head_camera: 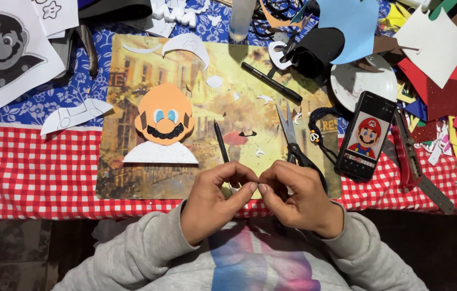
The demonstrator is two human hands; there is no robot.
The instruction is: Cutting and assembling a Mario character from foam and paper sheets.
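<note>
The left hand (215, 199) and the right hand (298, 196) meet fingertip to fingertip at the near edge of the picture placemat (131, 178); thumbs and forefingers of both are pressed together around something very small between them, too small to make out, perhaps a white scrap; the other fingers curl inward; both wrists come out of grey sleeves.

At twelve o'clock from the left hand a black pencil (221, 141) lies on the placemat, its tip pointing away; at twelve o'clock from the right hand lie scissors (293, 141) with black handles, the blades shut and pointing away, the handles just beside the right knuckles.

At ten o'clock from the hands sits a foam face (164, 116), orange, with blue eyes and a black moustache, resting above a white collar piece (160, 153); small white offcuts lie scattered around the mat; a white curved piece (188, 46) lies at the far edge; a black marker (271, 82) lies slantwise at one o'clock.

At two o'clock a phone (365, 134) shows a cartoon figure in a red cap; a black cord (317, 129) loops between it and the scissors; beyond, coloured foam sheets and scraps pile up at the far right.

At ten o'clock, far off, a printed black-and-white drawing (5, 51) of the same figure lies on paper; a red checked tablecloth (29, 167) covers the near table.
</note>
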